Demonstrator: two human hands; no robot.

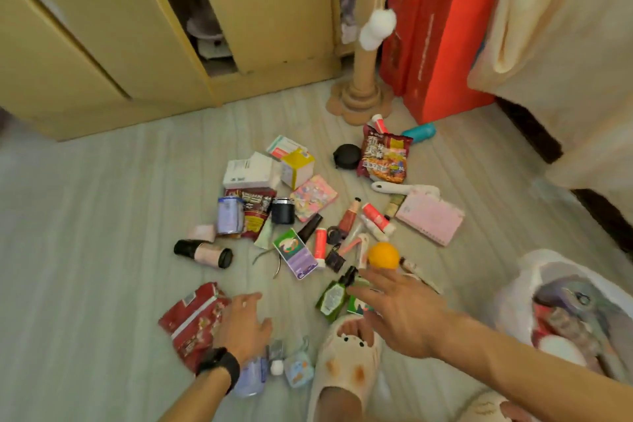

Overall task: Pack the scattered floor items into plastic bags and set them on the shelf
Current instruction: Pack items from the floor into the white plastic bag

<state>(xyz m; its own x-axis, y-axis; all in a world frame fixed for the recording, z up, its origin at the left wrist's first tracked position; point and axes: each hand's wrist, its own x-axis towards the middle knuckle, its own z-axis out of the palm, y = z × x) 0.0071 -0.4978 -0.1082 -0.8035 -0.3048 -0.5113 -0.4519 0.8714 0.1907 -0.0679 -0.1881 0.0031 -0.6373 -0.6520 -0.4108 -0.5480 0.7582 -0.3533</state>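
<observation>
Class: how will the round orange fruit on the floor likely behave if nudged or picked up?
The round orange fruit would probably roll when nudged, since it is ball-shaped. It looks firm, so it likely keeps its shape. The right hand reaching beside it seems able to cup it.

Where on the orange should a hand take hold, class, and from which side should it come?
Take the orange around its widest middle, coming from above and from the near side, where the right hand hovers open. It is round and smooth, so no edge helps; tubes crowd its far side, leaving top and front freest for a cupping grip.
</observation>
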